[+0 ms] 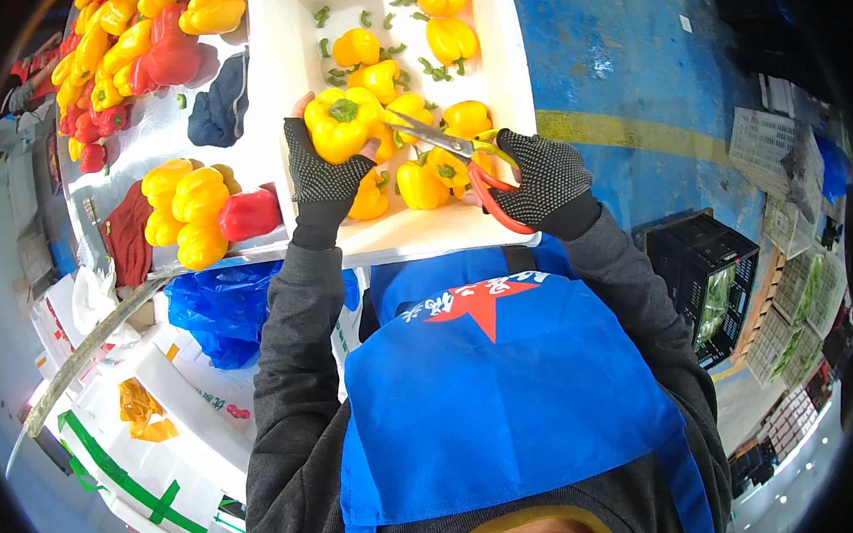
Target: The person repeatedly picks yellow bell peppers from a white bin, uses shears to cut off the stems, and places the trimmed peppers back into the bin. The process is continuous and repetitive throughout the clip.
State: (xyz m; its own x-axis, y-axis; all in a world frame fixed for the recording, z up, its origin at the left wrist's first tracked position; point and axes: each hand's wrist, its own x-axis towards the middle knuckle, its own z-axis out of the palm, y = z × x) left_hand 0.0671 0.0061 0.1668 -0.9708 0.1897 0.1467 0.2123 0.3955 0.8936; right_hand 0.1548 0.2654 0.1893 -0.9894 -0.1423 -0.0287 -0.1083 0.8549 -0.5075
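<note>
My left hand [328, 159], in a dotted fingerless glove, grips a yellow bell pepper [343, 124] with a short green stem stub facing up. In my right hand [537, 177], gloved the same way, is a pair of scissors [456, 145] with one red and one yellow-green handle; its blades point left, close to the held pepper. Both hands are over a white foam box [432, 239]. Inside it lie several yellow bell peppers [422, 183] and several cut green stem pieces [436, 70].
Left of the box, a metal table [151, 129] bears a pile of yellow and red peppers [126, 50], a dark blue cloth [219, 103], a dark red cloth [128, 235] and a red pepper [250, 213]. A black crate [702, 274] stands on the floor at right.
</note>
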